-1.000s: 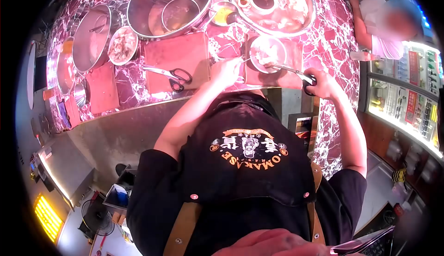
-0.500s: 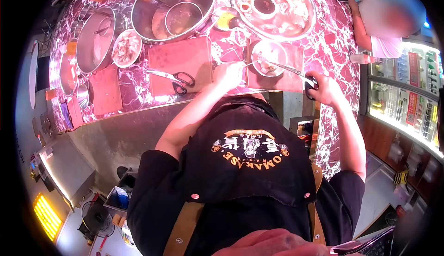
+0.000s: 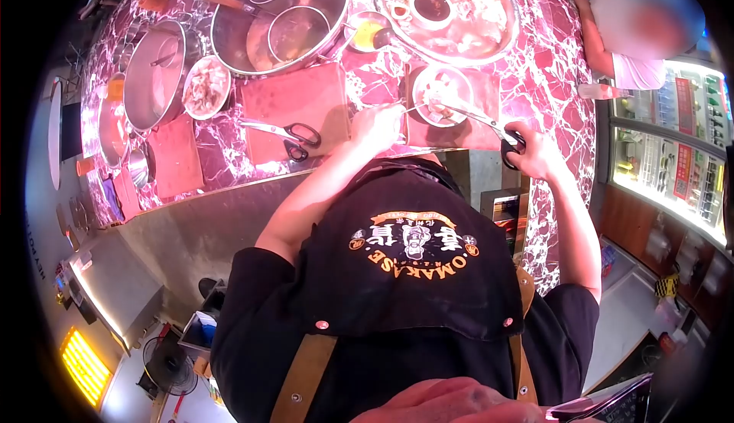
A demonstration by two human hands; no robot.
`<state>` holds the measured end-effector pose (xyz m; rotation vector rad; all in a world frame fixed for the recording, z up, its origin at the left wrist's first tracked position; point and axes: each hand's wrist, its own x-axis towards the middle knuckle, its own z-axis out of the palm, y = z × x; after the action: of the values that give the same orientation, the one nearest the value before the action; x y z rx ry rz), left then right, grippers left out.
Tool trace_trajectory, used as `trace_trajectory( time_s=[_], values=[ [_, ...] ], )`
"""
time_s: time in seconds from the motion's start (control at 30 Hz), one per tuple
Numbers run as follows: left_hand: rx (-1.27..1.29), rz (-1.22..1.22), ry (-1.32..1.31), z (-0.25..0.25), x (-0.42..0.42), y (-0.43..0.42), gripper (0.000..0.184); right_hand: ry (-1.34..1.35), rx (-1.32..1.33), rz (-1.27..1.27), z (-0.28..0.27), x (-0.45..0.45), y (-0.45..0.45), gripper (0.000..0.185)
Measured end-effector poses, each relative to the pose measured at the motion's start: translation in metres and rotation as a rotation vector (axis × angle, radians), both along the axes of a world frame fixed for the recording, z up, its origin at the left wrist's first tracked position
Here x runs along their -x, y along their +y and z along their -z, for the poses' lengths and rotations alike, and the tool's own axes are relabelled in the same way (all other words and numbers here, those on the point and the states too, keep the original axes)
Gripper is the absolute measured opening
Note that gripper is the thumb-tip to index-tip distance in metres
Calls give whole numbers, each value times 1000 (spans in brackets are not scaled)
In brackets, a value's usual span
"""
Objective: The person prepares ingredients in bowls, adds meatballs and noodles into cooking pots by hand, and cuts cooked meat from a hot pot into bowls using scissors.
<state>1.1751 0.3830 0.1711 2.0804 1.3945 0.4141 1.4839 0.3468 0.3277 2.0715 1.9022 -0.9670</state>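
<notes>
My right hand (image 3: 536, 152) grips the black handles of a pair of scissors (image 3: 489, 123), whose blades reach left into a white bowl (image 3: 464, 87). Pale pieces of food (image 3: 440, 102) lie in that bowl, around the blade tips. From the left, my left hand (image 3: 376, 127) is closed at the bowl's edge on a thin stick (image 3: 414, 107) that points into it; what kind of stick is too small to tell. A second pair of scissors (image 3: 283, 130) rests on a brown board to the left, touched by neither hand.
Behind stand a large pot (image 3: 340, 22) with strainers, a wide tray (image 3: 512, 33) of food with sauce bowls, and a yellow liquid cup (image 3: 368, 35). Left are an oval pan (image 3: 180, 60) and a bowl of meat pieces (image 3: 206, 89). Another person (image 3: 638, 71) is at the right.
The view has shifted slightly. Both hands stay at the white bowl, and the scissors in my right hand have hardly moved.
</notes>
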Motion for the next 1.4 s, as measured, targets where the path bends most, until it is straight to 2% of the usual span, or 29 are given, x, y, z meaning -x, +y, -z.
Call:
trace_trajectory(
  time_s=[0.03,0.13,0.3,0.37,0.47,0.53,0.6,0.7,0.8,0.87,0.93,1.0,1.07,1.13,1.2,1.27,1.3,1.37,1.4],
  values=[
    [70,26,65,-5,-1,1,24,-2,4,2,0,1,-1,50],
    [48,76,-4,-8,-5,1,23,-5,100,28,19,10,8,52],
    [9,91,49,-5,-6,0,23,33,-1,-7,60,10,9,55],
    [0,85,63,-6,-2,-2,23,55,4,9,59,1,7,55],
    [-55,34,-13,-21,17,-5,23,61,-30,13,53,-5,9,51],
    [25,-47,-53,-43,34,-4,20,46,-78,27,52,-9,9,49],
    [-22,-78,-50,-52,43,-2,20,82,-37,5,69,-15,9,48],
    [146,-249,-170,-45,47,6,22,99,32,-35,74,-15,17,45],
    [181,-329,-213,-25,42,9,23,77,69,-82,60,-27,24,40],
    [222,-369,-232,-19,38,6,23,220,155,28,34,-38,31,38],
    [208,-412,-257,-11,34,9,23,210,178,68,13,-53,40,39],
    [143,-430,-271,-2,26,9,23,273,236,133,-8,-64,61,44],
    [190,-475,-252,11,19,14,24,432,108,163,7,-86,87,46],
    [244,-535,-321,14,10,25,23,460,-7,183,20,-95,131,47],
    [187,-576,-343,6,0,40,23,371,-186,106,56,-107,189,47],
    [113,-577,-315,-8,-11,72,22,368,-162,122,58,-93,255,48],
    [48,-565,-298,-16,-17,91,22,320,-215,24,73,-95,293,48],
    [-44,-529,-81,-21,-22,149,19,216,-277,-150,93,-93,368,48],
    [-144,-524,-115,-20,-25,180,19,160,-285,-227,92,-89,402,47]
  ],
)
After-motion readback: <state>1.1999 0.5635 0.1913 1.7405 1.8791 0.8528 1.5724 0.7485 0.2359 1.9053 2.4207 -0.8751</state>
